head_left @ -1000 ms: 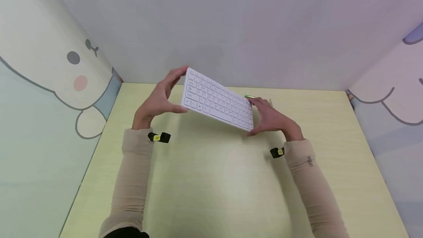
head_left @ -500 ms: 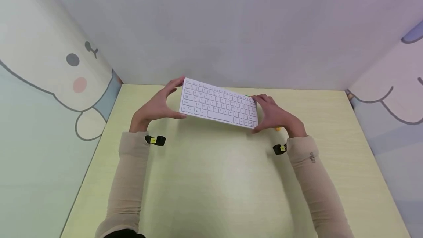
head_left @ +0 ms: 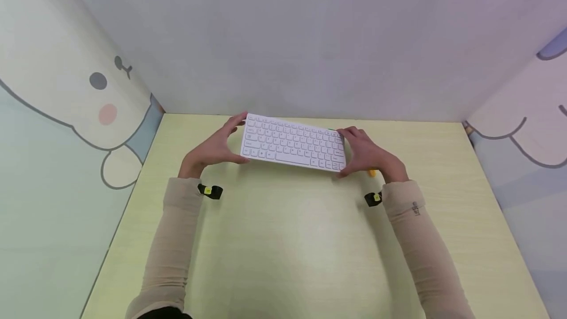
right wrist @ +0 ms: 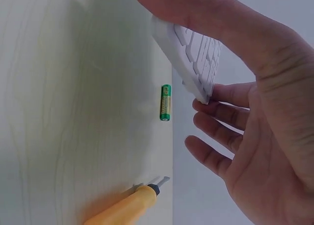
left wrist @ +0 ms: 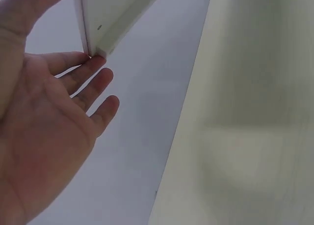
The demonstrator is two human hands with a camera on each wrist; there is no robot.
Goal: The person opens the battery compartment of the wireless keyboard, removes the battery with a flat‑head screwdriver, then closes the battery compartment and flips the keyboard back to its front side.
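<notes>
Two hands on one item: white keyboard, keys up, held by its short ends near the far edge of pale green table, close to the back wall. Left hand at the left end, thumb along the near edge, fingers nearly straight and spread, one fingertip touching the keyboard's corner in the left wrist view. Right hand at the right end, thumb laid over the top, fingers loosely extended beneath, corner of the keyboard resting against them; a light pinch on both sides, no closed fist. Step in hand, by judgement: keyboard carried level, low over the table or just arriving on it; contact with the surface not discernible. Next move, by judgement: even lowering at both ends, then fingers drawn clear from underneath without tipping the board. Also listed behind the right end: green battery lying on the table, apart from the keyboard; orange-handled screwdriver just beside the right hand, tip toward the wall. Beige sleeves, black wrist straps. Cartoon panels at either side.
</notes>
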